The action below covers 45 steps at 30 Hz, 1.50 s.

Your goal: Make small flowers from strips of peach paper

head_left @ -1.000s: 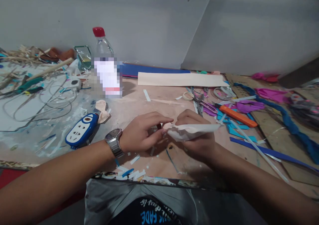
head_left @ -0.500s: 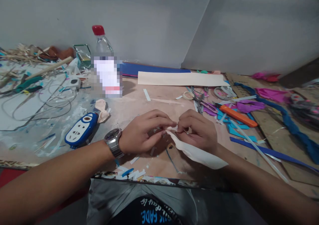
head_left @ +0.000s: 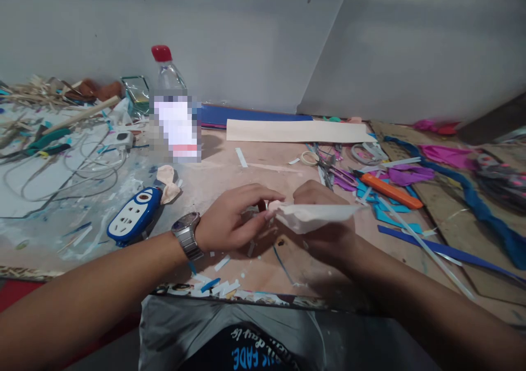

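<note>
We faced a plain grey wall point(head_left: 230, 36), where a slanting seam ran down to the far edge of the pinkish-brown wooden desk point(head_left: 213, 176). Farther right along that edge, we saw a dark slanted beam point(head_left: 489, 118) in dim light.

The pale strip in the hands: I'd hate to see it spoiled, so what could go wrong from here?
The pale strip is pinched by the left hand at its small bunched end; it might slip or unfurl, since its wide end sticks out loose.

The orange cutter lies beyond the right hand, its dark tip possibly a bare blade; a careless reach could mean a nick.

Loose scraps near the table edge might cling to it.
</note>
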Motion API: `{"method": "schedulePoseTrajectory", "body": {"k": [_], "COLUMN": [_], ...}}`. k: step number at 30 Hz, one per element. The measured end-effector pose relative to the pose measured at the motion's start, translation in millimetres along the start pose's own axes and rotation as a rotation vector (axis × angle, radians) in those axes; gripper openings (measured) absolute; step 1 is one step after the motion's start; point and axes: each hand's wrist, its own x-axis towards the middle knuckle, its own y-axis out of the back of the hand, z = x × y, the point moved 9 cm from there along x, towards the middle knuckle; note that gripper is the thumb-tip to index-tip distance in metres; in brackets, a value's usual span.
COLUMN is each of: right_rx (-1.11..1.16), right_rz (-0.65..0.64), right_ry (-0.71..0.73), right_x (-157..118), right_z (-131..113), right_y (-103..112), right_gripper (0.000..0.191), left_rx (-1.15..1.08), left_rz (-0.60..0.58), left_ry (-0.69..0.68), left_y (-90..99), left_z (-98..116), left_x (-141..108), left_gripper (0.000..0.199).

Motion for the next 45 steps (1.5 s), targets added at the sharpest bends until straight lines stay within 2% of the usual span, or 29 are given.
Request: {"method": "schedulePoseTrajectory", "body": {"k": [3,6,10,18,25,32,36,45], "right_rx": [-0.085,-0.133,-0.139,-0.159,-0.142,-0.138,-0.133,-0.123], "right_rz": [-0.029,-0.050,-0.039,-0.235,-0.214,-0.116,-0.145,-0.142], "right_ry": [-0.083,0.002,0.091,-0.030,-0.098,-0.125,-0.101,-0.112], "right_x": [-2,2,3,2,0,2,2,0], "right_z": [7,-3,-9,13,19,16,15,21], "right_y": [-2,-4,-4,-23,-23,-14,-17,-18], "right_gripper": [0.016,0.021,0.019,0.006,0.016,0.014,0.017,0.008], "left_rx": [-0.079,-0.162,-0.176,-0.102,-0.120,-0.181,-0.158,-0.152], "left_rz": [-0.001,-0.022,-0.027,-0.063,-0.067,-0.039,-0.066,-0.095], "left_ry": [0.141,0.238,0.248,0.342,0.388,0.432,0.430,0.414], "left_y": [-2.3,-6.8,-6.3,-6.9,-9.1,-9.1,-10.9,-12.1], "left_z": [-14,-24,-26,-27,-34,-42,-42,-38], "left_x": [-3,-6,-6,-5,-7,-9,-9,-9], "left_gripper": [0.026,0.025,0.025,0.025,0.026,0.027,0.028,0.024]}}
